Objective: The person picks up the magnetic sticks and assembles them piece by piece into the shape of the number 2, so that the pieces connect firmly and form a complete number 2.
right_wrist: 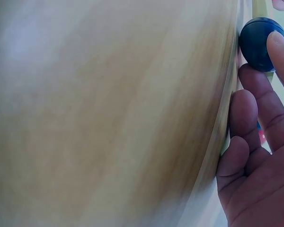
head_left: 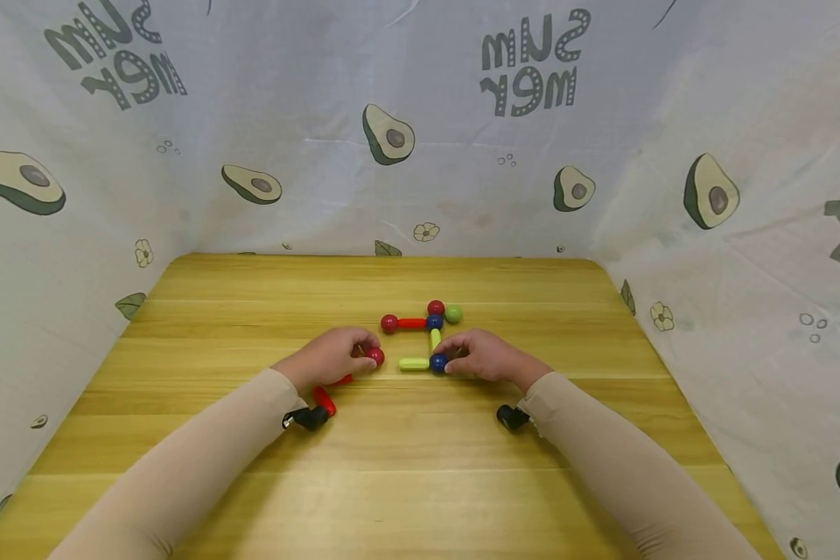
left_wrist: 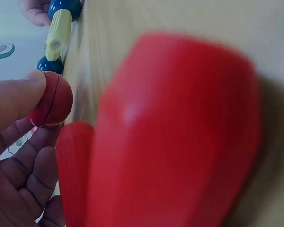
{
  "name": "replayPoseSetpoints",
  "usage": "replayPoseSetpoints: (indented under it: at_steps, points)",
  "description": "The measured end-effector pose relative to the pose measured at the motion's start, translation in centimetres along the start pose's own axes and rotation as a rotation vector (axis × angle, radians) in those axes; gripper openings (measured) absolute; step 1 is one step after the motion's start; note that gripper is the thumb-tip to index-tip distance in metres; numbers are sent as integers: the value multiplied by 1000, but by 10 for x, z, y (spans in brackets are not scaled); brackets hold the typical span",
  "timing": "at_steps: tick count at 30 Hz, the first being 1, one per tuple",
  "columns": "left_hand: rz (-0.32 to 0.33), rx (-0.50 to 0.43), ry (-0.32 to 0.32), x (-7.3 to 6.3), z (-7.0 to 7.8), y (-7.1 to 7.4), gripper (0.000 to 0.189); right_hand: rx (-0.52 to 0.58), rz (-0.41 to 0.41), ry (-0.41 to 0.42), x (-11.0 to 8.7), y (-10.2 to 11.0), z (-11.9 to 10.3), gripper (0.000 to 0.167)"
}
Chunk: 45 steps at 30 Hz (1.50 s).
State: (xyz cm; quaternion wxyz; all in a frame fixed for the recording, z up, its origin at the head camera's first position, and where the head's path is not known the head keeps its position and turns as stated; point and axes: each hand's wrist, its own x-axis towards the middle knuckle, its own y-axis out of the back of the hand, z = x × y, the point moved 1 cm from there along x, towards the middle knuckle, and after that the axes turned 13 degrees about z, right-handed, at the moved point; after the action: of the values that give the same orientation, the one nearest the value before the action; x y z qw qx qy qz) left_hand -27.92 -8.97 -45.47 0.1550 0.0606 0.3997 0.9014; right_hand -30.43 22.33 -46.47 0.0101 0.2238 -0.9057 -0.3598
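Note:
My left hand (head_left: 330, 356) pinches a red ball (head_left: 375, 356) between thumb and fingers, just left of a joined set of balls and rods. At the set's near corner, my right hand (head_left: 488, 358) holds a blue ball (head_left: 438, 363) by thumb and fingertips. From that ball one yellow rod (head_left: 413, 364) points left, its free end facing the red ball. A second yellow rod (head_left: 435, 338) runs back to another blue ball (head_left: 435, 322). There a red rod (head_left: 412, 323) leads left to a red ball (head_left: 389, 323).
Behind the far blue ball are a red ball (head_left: 436, 308) and a green ball (head_left: 453, 313); whether they are attached is unclear. Two red rods (head_left: 325, 400) lie by my left wrist, large in the left wrist view. A printed cloth (head_left: 462, 194) surrounds the wooden table (head_left: 420, 482).

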Motion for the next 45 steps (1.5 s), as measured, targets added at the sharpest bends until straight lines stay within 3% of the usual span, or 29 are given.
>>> replayPoseSetpoints:
  at_steps: [11, 18, 45]
  points:
    - [-4, 21, -22, 2, 5, -14, 28, -6, 1, -9, -1, 0, -2, 28]
    - [-12, 29, -37, 2, 14, -21, 19, 1, 6, -9, -3, 0, -3, 29]
    - [-9, 21, -30, 3, 12, -23, 15, 0, 18, -36, -2, -1, -3, 29]
